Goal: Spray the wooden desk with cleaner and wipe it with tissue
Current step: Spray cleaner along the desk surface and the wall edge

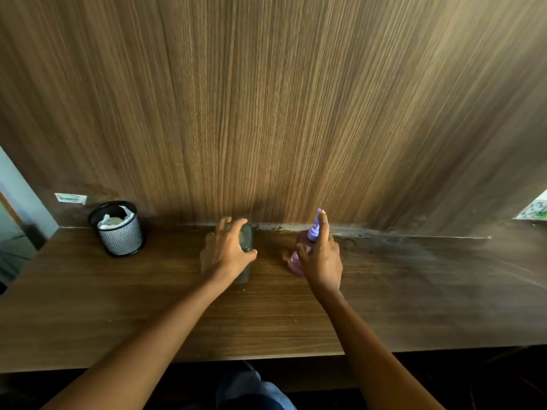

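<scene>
A wooden desk runs across the view below a wooden back panel. My right hand is wrapped around a purple spray bottle, index finger up along its nozzle, which points toward the back panel. To its left, my left hand grips the top of a dark grey-green upright object standing on the desk near the back edge; I cannot tell what it is. White tissue sits crumpled in a black mesh cup at the far left.
A pale dusty or wet streak runs along the seam between desk and back panel on the right. A small white label is stuck on the panel at left. A printed paper pokes in at the right edge. My knees show below the desk.
</scene>
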`<move>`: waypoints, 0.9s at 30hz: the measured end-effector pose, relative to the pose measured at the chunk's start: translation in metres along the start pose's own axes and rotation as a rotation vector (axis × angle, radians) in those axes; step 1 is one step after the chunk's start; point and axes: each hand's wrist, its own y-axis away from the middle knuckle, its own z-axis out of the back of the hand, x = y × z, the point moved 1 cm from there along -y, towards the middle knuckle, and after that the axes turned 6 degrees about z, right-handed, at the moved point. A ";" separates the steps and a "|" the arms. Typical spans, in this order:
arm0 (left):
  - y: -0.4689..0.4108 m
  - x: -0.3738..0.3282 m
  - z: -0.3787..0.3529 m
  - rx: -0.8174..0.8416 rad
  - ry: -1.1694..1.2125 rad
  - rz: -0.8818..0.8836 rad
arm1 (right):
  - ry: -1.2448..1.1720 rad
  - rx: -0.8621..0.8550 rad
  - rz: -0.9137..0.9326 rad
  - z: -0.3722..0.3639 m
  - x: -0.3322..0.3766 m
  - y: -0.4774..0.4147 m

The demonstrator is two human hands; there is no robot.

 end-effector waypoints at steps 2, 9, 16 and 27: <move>0.000 0.011 0.008 -0.064 -0.019 -0.010 | -0.006 0.001 0.000 0.000 0.000 0.001; 0.001 0.051 0.023 -0.119 -0.111 0.007 | -0.036 -0.009 0.020 -0.003 0.001 0.004; 0.000 0.061 0.023 -0.124 -0.177 0.042 | -0.076 0.018 -0.012 0.004 0.004 0.000; 0.000 0.060 0.025 -0.098 -0.233 0.043 | -0.302 0.262 0.120 0.048 -0.018 0.021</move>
